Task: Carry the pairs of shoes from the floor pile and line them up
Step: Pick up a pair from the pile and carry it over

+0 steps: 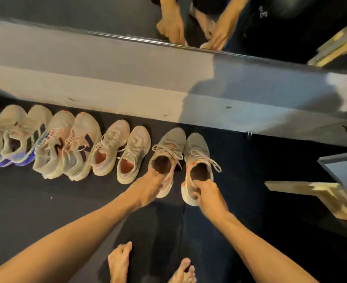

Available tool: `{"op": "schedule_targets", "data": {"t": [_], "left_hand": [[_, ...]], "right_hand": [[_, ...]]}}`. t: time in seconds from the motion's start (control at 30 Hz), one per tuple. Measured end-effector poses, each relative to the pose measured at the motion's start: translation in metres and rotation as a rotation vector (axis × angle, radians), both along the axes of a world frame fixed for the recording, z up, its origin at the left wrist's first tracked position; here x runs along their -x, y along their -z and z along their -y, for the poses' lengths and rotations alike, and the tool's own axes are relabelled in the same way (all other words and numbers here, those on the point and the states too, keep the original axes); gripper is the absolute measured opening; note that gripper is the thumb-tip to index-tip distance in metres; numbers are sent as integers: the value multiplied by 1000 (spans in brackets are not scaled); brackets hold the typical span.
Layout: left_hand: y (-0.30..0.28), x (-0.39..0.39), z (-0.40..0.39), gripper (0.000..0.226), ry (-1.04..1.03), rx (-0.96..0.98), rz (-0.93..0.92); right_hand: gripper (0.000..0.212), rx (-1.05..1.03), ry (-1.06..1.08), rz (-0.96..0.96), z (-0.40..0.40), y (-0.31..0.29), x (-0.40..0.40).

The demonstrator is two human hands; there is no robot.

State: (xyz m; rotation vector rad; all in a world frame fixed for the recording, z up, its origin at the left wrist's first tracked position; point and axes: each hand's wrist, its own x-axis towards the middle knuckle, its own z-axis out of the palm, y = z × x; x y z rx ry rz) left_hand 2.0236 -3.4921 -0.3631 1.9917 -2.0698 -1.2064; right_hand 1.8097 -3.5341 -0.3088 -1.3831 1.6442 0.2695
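Note:
A row of pale sneakers stands on the dark floor along a light wall base, toes toward the wall. At its right end is a grey pair with orange marks. My left hand grips the heel collar of the left grey shoe. The heel of the right grey shoe is pinched by my right hand. To the left stand a beige pair, a cream pair with dark stripes and a white pair with purple soles.
A light wall base runs behind the row, with a mirror above it reflecting my hands. A wooden frame edge juts in at the right. My bare feet stand on the dark floor.

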Motion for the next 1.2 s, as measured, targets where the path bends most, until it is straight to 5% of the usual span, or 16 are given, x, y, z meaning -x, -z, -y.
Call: {"op": "schedule_targets", "data": {"t": [0.27, 0.53, 0.8, 1.2], "left_hand": [[75, 11, 25, 25, -86, -4, 161], [68, -3, 22, 34, -122, -78, 67], [-126, -20, 84, 42, -311, 132, -126], [-650, -19, 100, 34, -61, 497, -426]], "right_hand": [[38, 160, -89, -17, 24, 135, -6], [43, -28, -176, -15, 30, 127, -13], [56, 150, -190, 269, 92, -79, -12], [51, 586, -94, 482, 71, -579, 1]]}}
